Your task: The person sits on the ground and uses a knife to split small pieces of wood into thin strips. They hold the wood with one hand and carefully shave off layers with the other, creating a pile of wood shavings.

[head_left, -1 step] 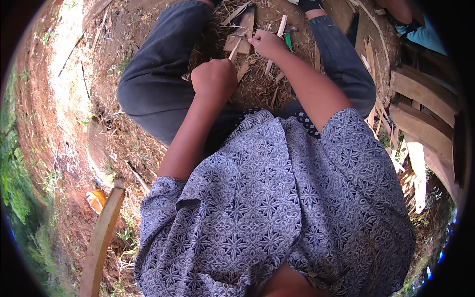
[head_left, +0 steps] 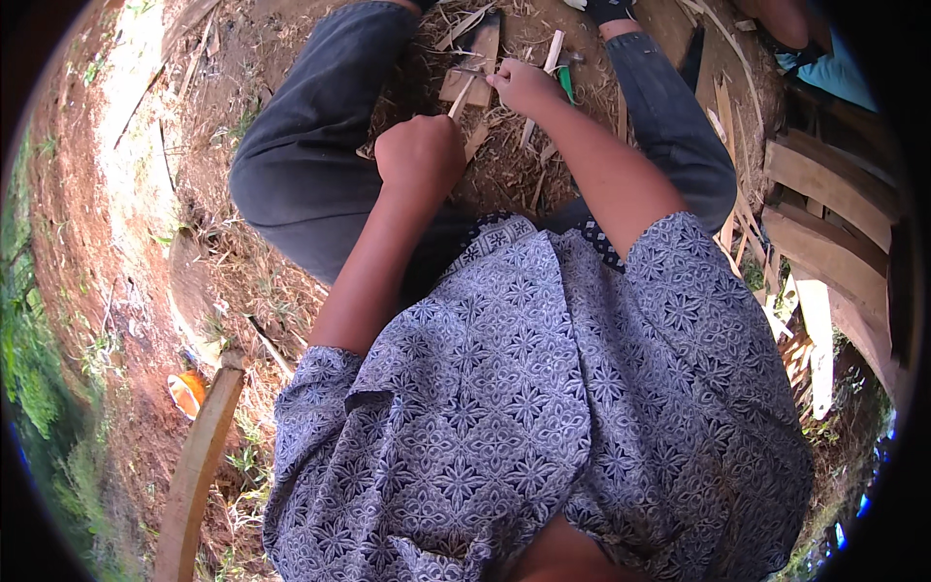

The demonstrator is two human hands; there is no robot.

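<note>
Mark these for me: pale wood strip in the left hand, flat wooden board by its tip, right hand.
Pale wood strip (head_left: pixel 464 98): head view, middle of its exposed length.
Flat wooden board (head_left: pixel 479 95): head view, bare near end.
Right hand (head_left: pixel 529 89): head view, back of the hand.

No readable text, label, number or sign appears on the patterned shirt (head_left: pixel 495 388) or on anything around it
</note>
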